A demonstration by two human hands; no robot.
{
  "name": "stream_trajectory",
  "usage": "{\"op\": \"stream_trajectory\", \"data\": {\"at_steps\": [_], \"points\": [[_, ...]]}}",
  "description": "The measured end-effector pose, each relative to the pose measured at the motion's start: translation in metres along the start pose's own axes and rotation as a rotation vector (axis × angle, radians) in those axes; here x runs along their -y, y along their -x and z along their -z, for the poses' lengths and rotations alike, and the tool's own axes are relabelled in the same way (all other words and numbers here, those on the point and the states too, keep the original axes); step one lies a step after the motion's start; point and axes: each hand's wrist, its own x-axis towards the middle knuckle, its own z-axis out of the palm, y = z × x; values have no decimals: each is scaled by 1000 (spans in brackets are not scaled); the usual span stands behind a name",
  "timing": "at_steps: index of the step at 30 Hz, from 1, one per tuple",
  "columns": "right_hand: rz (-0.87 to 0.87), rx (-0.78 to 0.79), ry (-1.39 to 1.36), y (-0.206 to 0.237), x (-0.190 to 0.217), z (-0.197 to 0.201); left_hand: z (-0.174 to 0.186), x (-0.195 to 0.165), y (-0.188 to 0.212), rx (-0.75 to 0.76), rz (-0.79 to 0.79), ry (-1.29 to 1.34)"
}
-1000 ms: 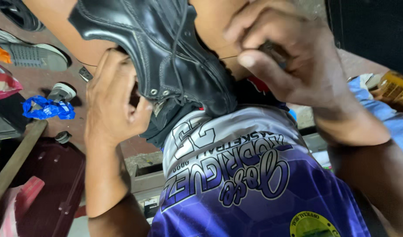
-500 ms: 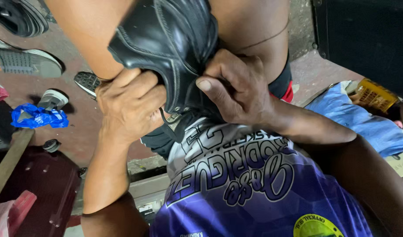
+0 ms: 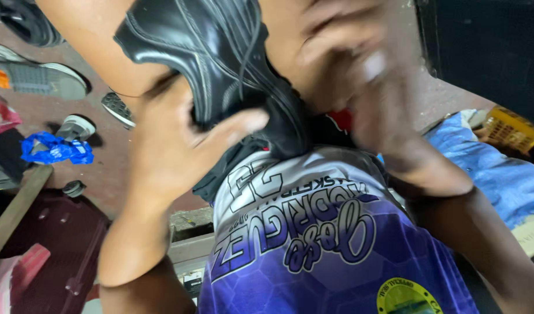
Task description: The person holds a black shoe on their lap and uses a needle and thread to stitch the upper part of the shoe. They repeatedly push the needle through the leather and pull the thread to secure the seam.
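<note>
Currently:
step: working a black leather shoe [image 3: 220, 64], propped at 12 o'clock on the bare legs
left hand [image 3: 179, 139]: clasps shoe's heel end, thumb across it
right hand [image 3: 360, 75]: blurred at 1 o'clock by shoe's side; grip — cannot tell
next: likely steady hold by left, right back on shoe
floor [image 3: 133, 157]: grey sneaker [image 3: 40, 75] at 10 o'clock

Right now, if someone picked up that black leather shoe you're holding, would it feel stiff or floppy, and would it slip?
The black shoe probably keeps its shape: its upper stays rounded under the left hand. Its shiny, creased leather may feel a bit slick. The blurred right hand is at its heel end; weight is hard to judge.
</note>
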Motion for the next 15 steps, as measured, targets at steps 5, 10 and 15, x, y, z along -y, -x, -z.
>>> {"op": "stream_trajectory", "data": {"at_steps": [5, 10, 15], "points": [[28, -36, 295, 11, 17, 49, -27, 8, 5, -20, 46, 278], [198, 195, 400, 17, 7, 48, -33, 24, 28, -47, 199, 489], [220, 304, 326, 12, 2, 14, -34, 39, 43, -63, 163, 610]]}}
